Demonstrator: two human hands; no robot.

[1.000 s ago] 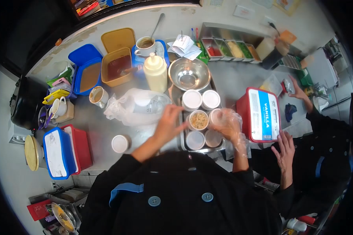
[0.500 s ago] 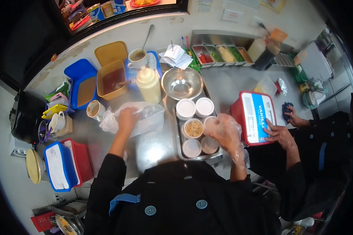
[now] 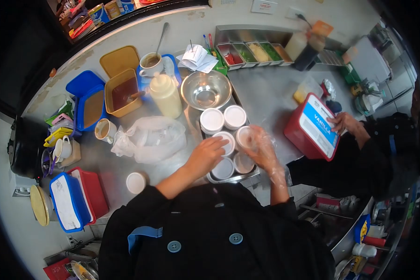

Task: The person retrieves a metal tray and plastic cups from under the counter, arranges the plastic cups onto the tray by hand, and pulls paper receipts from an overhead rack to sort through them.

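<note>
My left hand (image 3: 208, 155) is at a white lid (image 3: 226, 142), its fingers curled at the lid's near edge. This lid covers a cup standing in a metal tray (image 3: 254, 177). In a clear plastic glove, my right hand (image 3: 262, 151) wraps round another white-topped cup (image 3: 245, 136) just to the right. Behind both hands, stacked lidded cups (image 3: 212, 120) and a second stack (image 3: 234, 116) stand in the tray. Two more cups, a front left cup (image 3: 222, 168) and a front right cup (image 3: 243, 163), sit nearer me.
A plastic bag (image 3: 156, 140) lies left of the tray, with a lone white cup (image 3: 136, 182) nearer me. A squeeze bottle (image 3: 165, 96) and steel bowl (image 3: 206, 90) stand behind. At right, a co-worker's hand (image 3: 347, 125) holds a red vanilla tub (image 3: 308, 133).
My left hand has moved right from the plastic bag to the cups. A white lid now covers the cup whose food showed before. The co-worker's vanilla tub has shifted right and tilted.
</note>
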